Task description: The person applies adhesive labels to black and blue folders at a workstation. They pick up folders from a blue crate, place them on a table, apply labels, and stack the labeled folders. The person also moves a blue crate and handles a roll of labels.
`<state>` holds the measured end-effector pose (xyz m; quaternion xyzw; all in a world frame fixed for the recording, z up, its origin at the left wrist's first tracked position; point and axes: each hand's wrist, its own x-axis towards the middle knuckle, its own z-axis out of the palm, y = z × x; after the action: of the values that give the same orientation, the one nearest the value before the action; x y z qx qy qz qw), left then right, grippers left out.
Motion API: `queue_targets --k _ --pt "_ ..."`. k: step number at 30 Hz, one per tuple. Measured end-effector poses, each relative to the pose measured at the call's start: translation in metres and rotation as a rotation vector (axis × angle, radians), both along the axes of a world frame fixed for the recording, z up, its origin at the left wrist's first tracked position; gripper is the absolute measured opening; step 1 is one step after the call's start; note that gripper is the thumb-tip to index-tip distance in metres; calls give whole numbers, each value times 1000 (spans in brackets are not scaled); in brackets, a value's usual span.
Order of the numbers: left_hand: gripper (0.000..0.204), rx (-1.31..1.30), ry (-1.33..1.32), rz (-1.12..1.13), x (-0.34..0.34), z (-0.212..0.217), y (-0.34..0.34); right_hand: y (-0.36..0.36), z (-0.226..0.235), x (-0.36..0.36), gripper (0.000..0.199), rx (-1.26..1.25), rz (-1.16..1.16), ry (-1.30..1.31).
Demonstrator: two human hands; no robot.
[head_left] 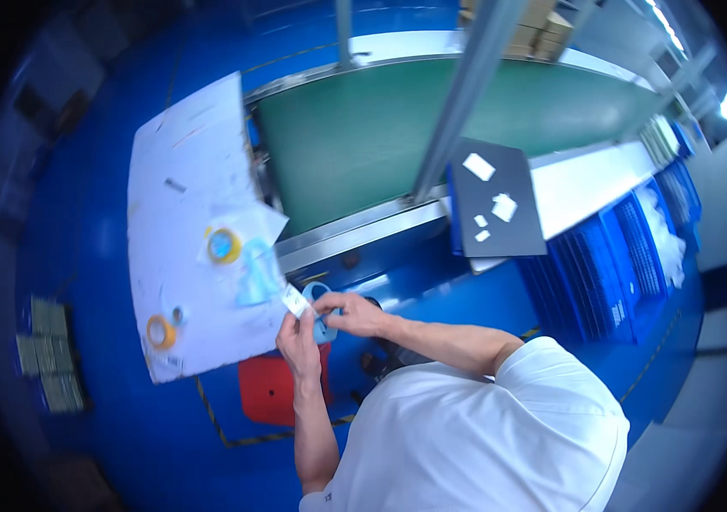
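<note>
At the white tabletop's near right edge, left hand pinches white rectangular label; right hand, fingers curled, is at light-blue looped piece, grip unclear. Grey metal post obstructs far right; blue floor borders tabletop's left edge.

This looks like a factory or packing workshop: a long green conveyor belt runs past a metal post, blue plastic crates stand stacked beside it, and cardboard boxes sit behind. Striped marking tape lines the blue floor, and rolls of tape lie on a white work surface.
</note>
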<state>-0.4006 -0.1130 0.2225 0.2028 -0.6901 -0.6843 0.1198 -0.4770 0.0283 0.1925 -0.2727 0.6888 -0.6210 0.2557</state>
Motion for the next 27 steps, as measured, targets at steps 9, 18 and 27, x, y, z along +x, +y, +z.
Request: queue_targets --k 9,18,27 --pt "19 56 -34 -483 8 2 128 146 26 25 31 -69 -272 -166" --pt "17 339 -208 -422 -27 -21 268 285 23 -49 32 -2 -428 -436" --pt "16 440 -220 -63 -55 -34 332 449 -42 -69 79 750 -289 633"
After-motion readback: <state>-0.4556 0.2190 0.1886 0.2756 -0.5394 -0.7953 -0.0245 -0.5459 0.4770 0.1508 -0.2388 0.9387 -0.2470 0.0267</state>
